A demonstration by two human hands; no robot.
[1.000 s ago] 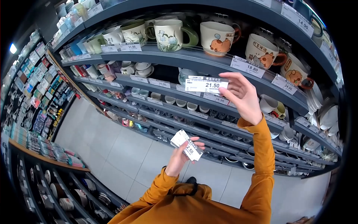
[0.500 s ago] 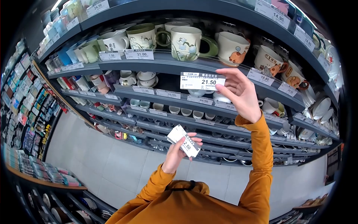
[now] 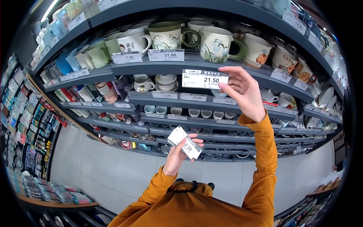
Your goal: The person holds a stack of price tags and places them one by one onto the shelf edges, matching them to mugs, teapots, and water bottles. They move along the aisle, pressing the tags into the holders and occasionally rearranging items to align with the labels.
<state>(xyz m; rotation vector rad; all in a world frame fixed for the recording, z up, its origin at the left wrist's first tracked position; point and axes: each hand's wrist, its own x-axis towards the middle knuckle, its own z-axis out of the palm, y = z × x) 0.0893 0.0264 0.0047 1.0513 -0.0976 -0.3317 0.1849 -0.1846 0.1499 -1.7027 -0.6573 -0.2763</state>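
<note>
Between thumb and fingers, my right hand (image 3: 244,92) pinches one end of a white price tag (image 3: 202,79) printed 21.50. The tag is held up in front of the mug shelf, below its front edge. Lower down, my left hand (image 3: 177,153) grips a small fanned stack of price tags (image 3: 185,143), with the thumb across the top one, whose visible digits read 2.50. Above the raised tag stands a cream mug with blue flowers and a green handle (image 3: 214,44). To its left is a similar green-rimmed mug (image 3: 165,36), over a 31.00 shelf tag (image 3: 166,55).
Dark shelves (image 3: 143,70) curve across the front, carrying mugs, cups and bowls with price tags along their edges. A rack of packaged goods (image 3: 26,113) stands at the left. Behind me on the left is a low display (image 3: 49,191). Pale floor tiles (image 3: 124,170) lie below.
The shelves and mugs have shifted right in view, as the camera turned or moved left. Both hands keep the same tags, almost unmoved in the picture.
</note>
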